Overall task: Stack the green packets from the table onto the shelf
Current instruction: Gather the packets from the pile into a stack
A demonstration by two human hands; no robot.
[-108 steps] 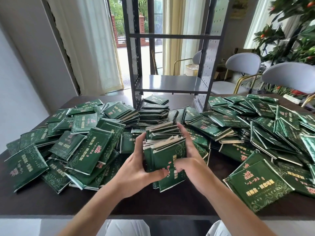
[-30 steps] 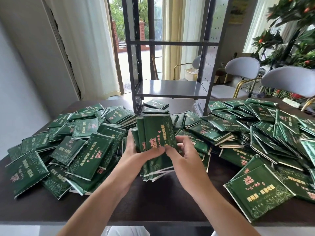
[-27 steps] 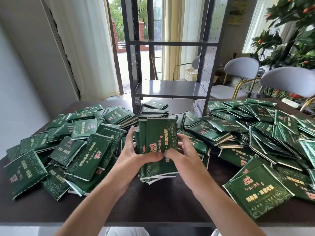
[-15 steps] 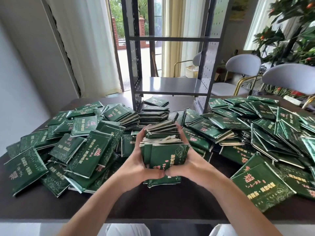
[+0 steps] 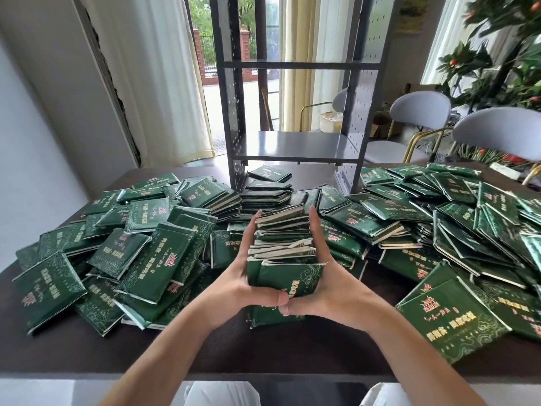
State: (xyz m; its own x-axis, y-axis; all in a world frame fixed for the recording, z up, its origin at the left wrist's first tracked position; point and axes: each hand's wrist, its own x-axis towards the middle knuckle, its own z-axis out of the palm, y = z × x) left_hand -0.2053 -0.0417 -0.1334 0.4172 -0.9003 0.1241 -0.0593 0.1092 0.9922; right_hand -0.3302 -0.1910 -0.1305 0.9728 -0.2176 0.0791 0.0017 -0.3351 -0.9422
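A bundle of green packets (image 5: 282, 247) stands on edge between my two hands, just above the dark table (image 5: 263, 353). My left hand (image 5: 244, 276) clasps its left side, and my right hand (image 5: 325, 282) its right side, thumbs meeting across the front packet. One loose green packet (image 5: 272, 316) lies flat under the bundle. The grey metal shelf (image 5: 295, 145) stands at the table's far side, its lower board bare. A short stack of packets (image 5: 268, 194) sits by the shelf's foot.
Heaps of green packets cover the table at left (image 5: 140, 259) and at right (image 5: 439, 230). Two grey chairs (image 5: 497, 130) and a potted plant (image 5: 503, 54) stand behind on the right. White curtains (image 5: 164, 77) hang at the back left.
The bundle was tipped from upright, face toward me, to lying back with its edges up. My hands squeezed it together and drew it slightly nearer me.
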